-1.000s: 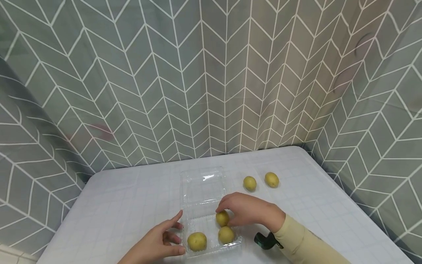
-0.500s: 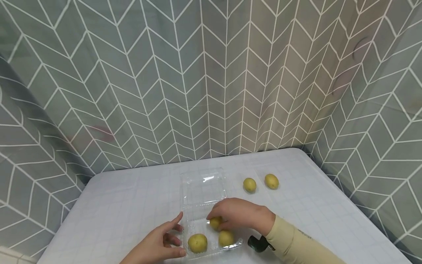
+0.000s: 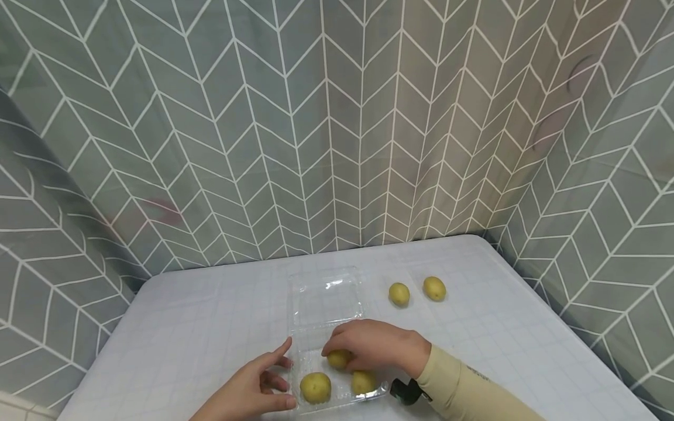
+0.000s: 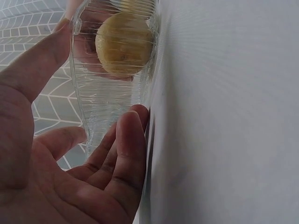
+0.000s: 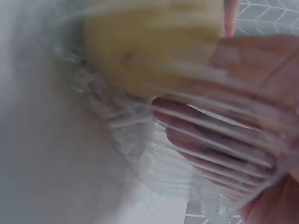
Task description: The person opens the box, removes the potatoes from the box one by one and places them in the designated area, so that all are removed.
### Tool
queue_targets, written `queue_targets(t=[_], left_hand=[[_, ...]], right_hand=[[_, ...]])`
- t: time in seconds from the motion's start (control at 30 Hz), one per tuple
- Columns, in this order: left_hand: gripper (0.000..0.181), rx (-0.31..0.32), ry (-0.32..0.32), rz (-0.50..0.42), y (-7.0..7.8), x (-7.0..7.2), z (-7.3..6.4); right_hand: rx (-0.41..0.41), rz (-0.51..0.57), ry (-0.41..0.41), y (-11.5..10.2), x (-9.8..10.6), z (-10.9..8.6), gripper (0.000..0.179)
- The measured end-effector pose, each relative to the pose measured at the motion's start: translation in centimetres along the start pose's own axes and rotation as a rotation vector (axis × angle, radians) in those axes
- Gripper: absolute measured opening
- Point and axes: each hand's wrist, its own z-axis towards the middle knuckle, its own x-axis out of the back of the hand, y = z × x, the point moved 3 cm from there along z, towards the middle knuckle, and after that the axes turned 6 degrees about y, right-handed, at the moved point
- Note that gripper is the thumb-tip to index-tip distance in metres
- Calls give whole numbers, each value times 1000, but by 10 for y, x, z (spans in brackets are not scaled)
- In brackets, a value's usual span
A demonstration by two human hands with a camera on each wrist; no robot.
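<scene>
An open clear plastic clamshell box [image 3: 332, 403] lies on the table with its lid folded back. Inside its tray, one potato [image 3: 316, 387] sits front left and another potato [image 3: 363, 382] front right. My right hand [image 3: 376, 348] reaches over the tray from the right and grips a third potato [image 3: 337, 359] behind those two, partly covered by the fingers. Through the ribbed wall in the right wrist view, a potato [image 5: 149, 44] shows beside the blurred fingers. My left hand [image 3: 258, 383] rests against the box's left side, fingers spread, thumb and fingertips touching the wall [image 4: 105, 100].
Two more potatoes lie on the white tablecloth behind and right of the box: a nearer potato [image 3: 399, 294] and a farther potato [image 3: 434, 288]. The transparent lid [image 3: 326, 298] extends toward the back. A patterned curtain [image 3: 337, 146] borders the table.
My right hand has moved left within the tray, carrying the gripped potato from behind the front-right one toward the middle. My left hand stays at the box's left side.
</scene>
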Motion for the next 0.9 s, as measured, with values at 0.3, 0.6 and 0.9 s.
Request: queue_targets(t=[0.3,0.6,0.9], left_hand=[[93,-2,10,-1,0,0,-1],[93,16,15,0,0,0,0],[93,14,16,-6,-1,0,0]], right_hand=[[-30,58,53,3,1,-2,43],[-85,321,193,16,6,-12,46],[-139,518,310,28,10,-27,45]])
